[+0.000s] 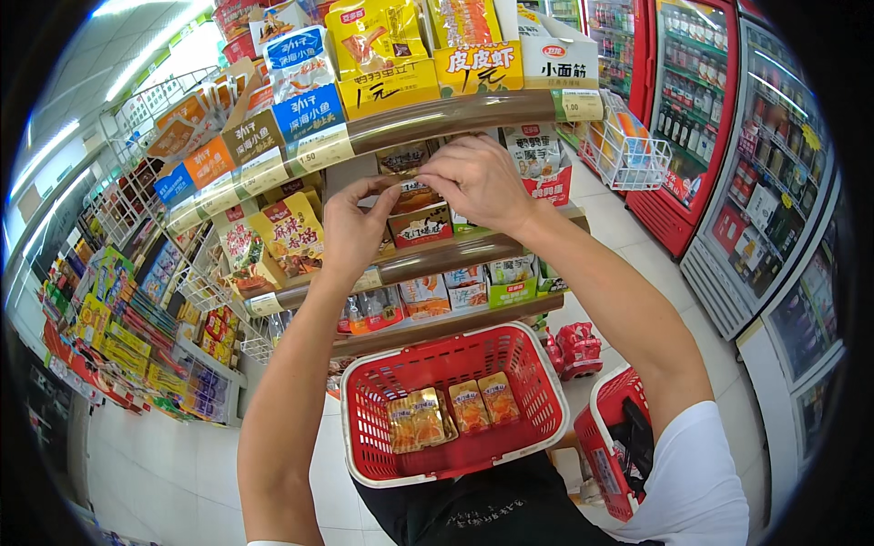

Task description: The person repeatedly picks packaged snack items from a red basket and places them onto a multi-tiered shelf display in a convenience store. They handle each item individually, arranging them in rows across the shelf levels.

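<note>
Both hands are at a cardboard display box (422, 227) on the middle shelf, below the brown top shelf edge. My left hand (358, 215) pinches the upper left edge of a brown and gold snack packet (416, 198) standing in that box. From the other side, my right hand (478, 174) grips the packet's top edge between thumb and fingers. A second packet (403, 158) of similar look shows behind it. Below my arms a red plastic shopping basket (454, 457) with a white rim holds several gold snack packets (420, 420), grouped in a stack and a pair.
Yellow and blue snack boxes (389, 89) line the top shelf. A white wire basket (635, 153) juts out at its right end. Another red basket (604, 437) with dark items stands by my right side. Glass-door drink coolers (693, 102) line the right; a snack rack (130, 341) stands left.
</note>
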The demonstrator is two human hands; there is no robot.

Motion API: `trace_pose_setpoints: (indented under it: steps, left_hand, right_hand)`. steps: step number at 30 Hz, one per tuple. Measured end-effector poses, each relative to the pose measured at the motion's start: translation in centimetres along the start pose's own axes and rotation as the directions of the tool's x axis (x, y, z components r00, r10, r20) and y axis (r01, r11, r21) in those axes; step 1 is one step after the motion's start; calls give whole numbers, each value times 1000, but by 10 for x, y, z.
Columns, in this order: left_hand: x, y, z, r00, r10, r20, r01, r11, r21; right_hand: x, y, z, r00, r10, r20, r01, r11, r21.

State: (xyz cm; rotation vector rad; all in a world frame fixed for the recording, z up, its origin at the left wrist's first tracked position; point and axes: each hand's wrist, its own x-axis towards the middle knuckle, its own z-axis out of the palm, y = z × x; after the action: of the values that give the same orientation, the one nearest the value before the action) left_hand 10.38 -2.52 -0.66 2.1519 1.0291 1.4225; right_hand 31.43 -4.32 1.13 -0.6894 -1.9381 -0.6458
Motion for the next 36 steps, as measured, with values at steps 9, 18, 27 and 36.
trace_pose_setpoints:
  steps: [9, 18, 27, 36]
  left_hand:
    - [-13, 20, 0, 989, 94, -112, -102, 993, -66]
    - [-76, 60, 0, 996, 32, -83, -73, 832, -550]
    - [-224, -60, 94, 769, -583, 262, 612, 551, -567]
    - [-353, -185, 172, 467, -721, 512, 746, 632, 210]
  right_hand:
    - [6, -14, -14, 987, -33, -157, 49, 994, 103]
    - [-9, -69, -56, 920, 391, 27, -316, 699, 642]
    - [-221, -105, 30, 444, 493, 749, -861, 2, 509]
    - [-361, -128, 113, -366, 329, 870, -929, -74, -363]
